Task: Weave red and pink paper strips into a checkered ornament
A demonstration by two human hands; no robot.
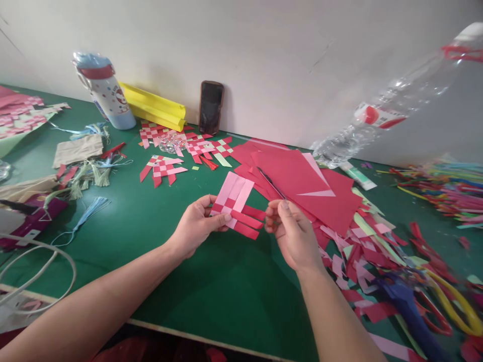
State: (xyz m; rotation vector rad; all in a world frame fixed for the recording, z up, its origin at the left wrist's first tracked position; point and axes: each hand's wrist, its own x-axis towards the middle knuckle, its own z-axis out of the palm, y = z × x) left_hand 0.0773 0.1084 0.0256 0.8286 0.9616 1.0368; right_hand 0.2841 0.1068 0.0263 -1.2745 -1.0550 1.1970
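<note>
My left hand (202, 221) pinches a woven paper piece (231, 203), thumb on top and fingers beneath. Wide pink strips run up from its checkered part, and loose red strips (247, 221) stick out to the right. My right hand (290, 229) is beside those red ends, its fingers curled and thumb pressed in; whatever they grip is hidden. A slim dark pen-like tool (270, 182) slants over the red paper sheets (290, 176) and meets the right thumb tip. Whether the hand holds it, I cannot tell.
Finished woven pieces (163, 168) lie ahead. A phone (211, 108), yellow folded card (153, 105) and drinking flask (105, 90) stand by the wall. Right are a plastic bottle (381, 110), paper scraps (362, 251) and scissors (411, 306); left, tassels (86, 216) and a cable (71, 266).
</note>
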